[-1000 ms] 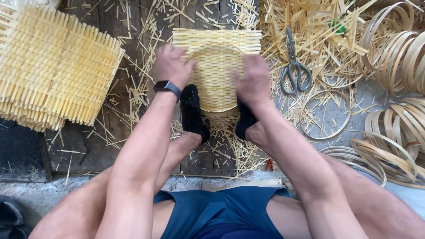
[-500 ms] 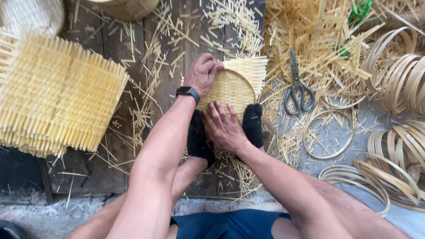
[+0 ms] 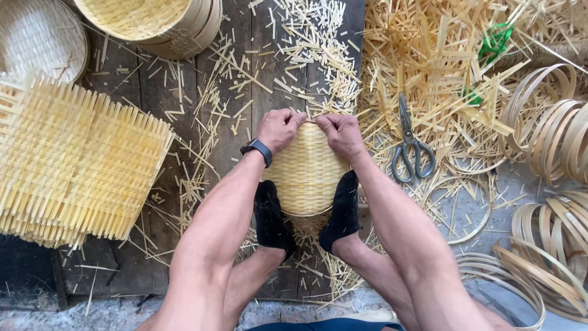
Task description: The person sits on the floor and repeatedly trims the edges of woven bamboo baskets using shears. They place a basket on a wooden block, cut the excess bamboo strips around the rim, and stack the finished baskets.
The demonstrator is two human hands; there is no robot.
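A woven bamboo mat bent into a dome (image 3: 304, 171) sits on the dark wooden boards, pinned between my two feet in black socks (image 3: 270, 217). My left hand (image 3: 278, 127), with a black watch at the wrist, grips the dome's far edge on the left. My right hand (image 3: 340, 133) grips the same edge on the right. The fingertips of both hands nearly meet at the top of the dome, curled over the rim.
A stack of flat woven mats (image 3: 76, 165) lies at left. Round baskets (image 3: 153, 21) stand at the top left. Scissors (image 3: 410, 144) lie right of the dome among bamboo offcuts (image 3: 441, 73). Bamboo hoops (image 3: 551, 141) are piled at right.
The mat's fringed flat end is no longer visible and it now forms a rounded dome. Both hands have moved to its far edge. The view has shifted closer.
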